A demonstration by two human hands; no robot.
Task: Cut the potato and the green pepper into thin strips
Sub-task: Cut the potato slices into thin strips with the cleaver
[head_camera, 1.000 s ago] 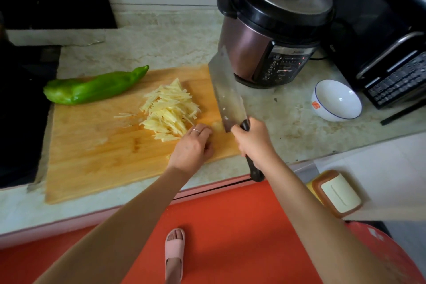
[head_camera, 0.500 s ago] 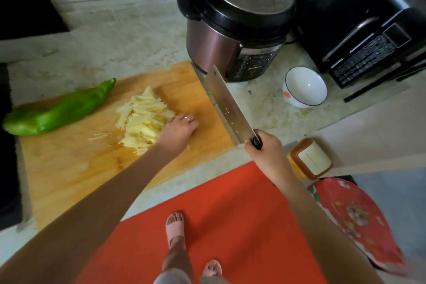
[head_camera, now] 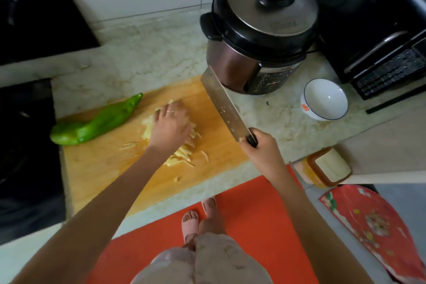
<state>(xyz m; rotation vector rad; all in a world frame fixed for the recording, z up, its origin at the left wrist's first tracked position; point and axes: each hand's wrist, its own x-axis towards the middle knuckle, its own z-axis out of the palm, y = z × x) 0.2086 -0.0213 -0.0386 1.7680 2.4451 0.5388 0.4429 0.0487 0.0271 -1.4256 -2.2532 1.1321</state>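
Potato strips (head_camera: pixel 182 152), pale yellow and thin, lie heaped on the wooden cutting board (head_camera: pixel 103 168) under my left hand (head_camera: pixel 170 127), palm down, fingers loosely spread. My right hand (head_camera: pixel 260 150) grips a black-handled steel cleaver (head_camera: pixel 224 108), blade pointing far. The long green pepper (head_camera: pixel 96 124) lies whole at the board's far left.
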